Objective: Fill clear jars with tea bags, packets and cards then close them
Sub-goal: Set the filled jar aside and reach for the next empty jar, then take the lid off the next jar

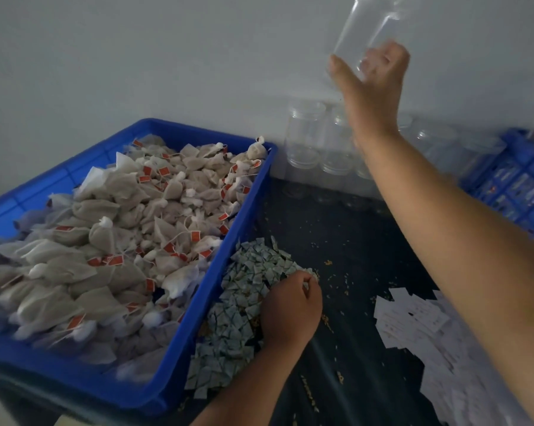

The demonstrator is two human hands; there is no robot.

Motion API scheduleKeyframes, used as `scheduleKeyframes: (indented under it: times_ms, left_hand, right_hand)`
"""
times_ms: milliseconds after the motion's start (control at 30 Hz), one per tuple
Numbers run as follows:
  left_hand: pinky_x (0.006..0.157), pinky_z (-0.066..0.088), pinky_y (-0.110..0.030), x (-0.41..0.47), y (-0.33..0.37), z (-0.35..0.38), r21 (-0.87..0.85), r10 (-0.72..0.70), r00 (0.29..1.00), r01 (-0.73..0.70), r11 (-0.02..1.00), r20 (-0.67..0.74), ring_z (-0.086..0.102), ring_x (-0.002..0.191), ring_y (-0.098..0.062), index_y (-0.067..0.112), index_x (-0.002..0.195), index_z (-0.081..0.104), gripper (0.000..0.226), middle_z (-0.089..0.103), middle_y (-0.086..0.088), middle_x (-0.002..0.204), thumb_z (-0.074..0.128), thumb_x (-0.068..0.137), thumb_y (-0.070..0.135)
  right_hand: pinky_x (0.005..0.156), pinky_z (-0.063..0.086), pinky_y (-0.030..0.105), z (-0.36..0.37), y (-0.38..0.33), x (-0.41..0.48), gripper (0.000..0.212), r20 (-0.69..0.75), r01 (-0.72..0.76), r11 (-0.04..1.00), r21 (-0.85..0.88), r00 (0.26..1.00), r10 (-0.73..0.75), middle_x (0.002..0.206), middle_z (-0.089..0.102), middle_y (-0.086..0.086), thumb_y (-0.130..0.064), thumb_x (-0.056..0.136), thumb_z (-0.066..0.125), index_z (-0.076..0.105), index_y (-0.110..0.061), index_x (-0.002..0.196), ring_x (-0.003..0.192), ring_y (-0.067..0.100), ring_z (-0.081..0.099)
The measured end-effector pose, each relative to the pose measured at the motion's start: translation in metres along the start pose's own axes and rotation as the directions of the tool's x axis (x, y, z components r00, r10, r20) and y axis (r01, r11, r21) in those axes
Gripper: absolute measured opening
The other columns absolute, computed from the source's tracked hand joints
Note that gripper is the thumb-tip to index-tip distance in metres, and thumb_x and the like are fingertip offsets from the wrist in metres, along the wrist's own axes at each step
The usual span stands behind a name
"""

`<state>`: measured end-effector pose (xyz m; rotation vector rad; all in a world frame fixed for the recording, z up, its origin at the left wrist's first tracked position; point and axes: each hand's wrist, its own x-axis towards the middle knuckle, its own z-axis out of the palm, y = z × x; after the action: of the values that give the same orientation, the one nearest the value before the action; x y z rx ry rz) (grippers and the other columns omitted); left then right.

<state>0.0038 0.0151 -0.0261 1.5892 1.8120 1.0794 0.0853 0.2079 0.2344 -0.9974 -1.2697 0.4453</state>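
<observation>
My right hand [371, 84] is raised high against the wall and grips the bottom end of an empty clear jar [367, 29], which tilts up and to the right. My left hand [290, 305] lies low on the pile of small green-grey packets [244, 302], fingers curled into them. A blue tray [229, 241] on the left is heaped with tea bags [106, 235] that carry red tags. White cards [413, 327] lie spread on the dark table at the right.
Several empty clear jars [308, 142] stand in rows against the wall behind my right arm. A blue crate [518, 186] sits at the far right. Crumbs litter the dark tabletop [345, 241] between the packets and the cards.
</observation>
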Motion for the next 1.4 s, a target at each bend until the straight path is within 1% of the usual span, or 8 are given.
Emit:
scheduleKeyframes:
  times_ms: [333, 600, 733, 833, 967, 1100, 1233, 1400]
  left_hand:
    - [0.051, 0.038, -0.027, 0.002, -0.002, 0.003, 0.108, 0.004, 1.0, -0.002, 0.994, -0.02, 0.055, 0.057, -0.003, 0.032, 0.079, 0.063, 0.028, 0.061, 0.011, 0.064, 0.056, 0.104, 0.042]
    - [0.06, 0.045, -0.028, 0.002, 0.0, 0.0, 0.069, 0.02, 1.0, -0.021, 0.997, 0.021, 0.059, 0.066, 0.001, 0.03, 0.084, 0.068, 0.027, 0.066, 0.014, 0.072, 0.057, 0.104, 0.044]
    - [0.074, 0.05, -0.031, 0.002, 0.014, -0.015, 0.036, -0.022, 0.987, 0.016, 0.999, 0.162, 0.068, 0.086, -0.008, 0.031, 0.101, 0.075, 0.025, 0.075, 0.012, 0.094, 0.055, 0.106, 0.045]
    - [0.084, 0.056, -0.033, -0.003, 0.045, -0.04, 0.047, 0.175, 0.983, -0.178, 0.983, 0.062, 0.066, 0.097, -0.003, 0.033, 0.11, 0.075, 0.024, 0.071, 0.017, 0.107, 0.051, 0.11, 0.038]
    - [0.102, 0.045, -0.018, -0.029, 0.093, -0.073, -0.09, 0.607, 0.763, -0.604, 0.792, 0.225, 0.054, 0.128, 0.0, 0.04, 0.129, 0.068, 0.034, 0.057, 0.022, 0.134, 0.059, 0.102, 0.058]
    - [0.111, 0.032, -0.016, -0.049, 0.11, -0.084, 0.009, 0.641, 0.55, -0.763, 0.647, 0.535, 0.035, 0.142, 0.005, 0.047, 0.139, 0.06, 0.059, 0.043, 0.026, 0.15, 0.069, 0.088, 0.075]
    - [0.105, 0.035, -0.011, -0.06, 0.108, -0.08, 0.006, 0.676, 0.55, -0.778, 0.628, 0.491, 0.038, 0.134, 0.007, 0.039, 0.133, 0.063, 0.062, 0.045, 0.026, 0.141, 0.081, 0.081, 0.068]
    - [0.097, 0.04, -0.013, -0.073, 0.096, -0.063, 0.041, 0.645, 0.708, -0.682, 0.731, 0.287, 0.053, 0.113, 0.0, 0.034, 0.118, 0.066, 0.043, 0.058, 0.024, 0.117, 0.074, 0.086, 0.061]
  right_hand:
    - [0.085, 0.052, 0.004, -0.15, 0.036, -0.268, 0.081, 0.114, -0.341, 0.939, -0.037, 0.932, 0.343, 0.137, 0.057, -0.015, -0.039, 0.072, 0.093, 0.04, -0.048, 0.132, 0.115, -0.013, 0.061]
    - [0.089, 0.063, 0.056, -0.191, 0.061, -0.37, 0.093, 0.164, -0.405, 0.9, -0.16, 0.888, 0.429, 0.121, 0.069, 0.017, -0.044, 0.067, 0.096, 0.037, -0.05, 0.138, 0.109, 0.035, 0.072]
    - [0.092, 0.063, 0.037, -0.191, 0.059, -0.366, 0.095, 0.223, -0.355, 0.929, -0.105, 0.902, 0.37, 0.134, 0.065, -0.007, -0.038, 0.071, 0.095, 0.038, -0.055, 0.145, 0.11, 0.022, 0.074]
    - [0.09, 0.06, 0.025, -0.191, 0.056, -0.365, 0.09, 0.237, -0.329, 0.941, -0.084, 0.91, 0.34, 0.131, 0.062, -0.024, -0.035, 0.073, 0.095, 0.042, -0.06, 0.141, 0.115, 0.011, 0.071]
    - [0.095, 0.062, 0.037, -0.191, 0.053, -0.366, 0.088, 0.253, -0.327, 0.945, -0.024, 0.912, 0.322, 0.134, 0.065, -0.007, -0.028, 0.079, 0.096, 0.044, -0.041, 0.149, 0.121, 0.022, 0.069]
    - [0.071, 0.061, 0.024, -0.19, 0.051, -0.368, 0.082, 0.325, -0.35, 0.935, -0.058, 0.879, 0.349, 0.106, 0.076, -0.001, -0.022, 0.084, 0.093, 0.044, -0.04, 0.148, 0.088, 0.017, 0.076]
    - [0.092, 0.061, 0.026, -0.19, 0.052, -0.366, 0.087, 0.293, -0.309, 0.95, -0.029, 0.907, 0.304, 0.135, 0.066, -0.008, -0.037, 0.079, 0.098, 0.049, -0.03, 0.151, 0.122, 0.02, 0.069]
    - [0.084, 0.065, 0.041, -0.191, 0.056, -0.366, 0.077, 0.256, -0.265, 0.963, -0.057, 0.928, 0.27, 0.127, 0.072, -0.005, -0.037, 0.075, 0.098, 0.056, -0.043, 0.139, 0.111, 0.022, 0.074]
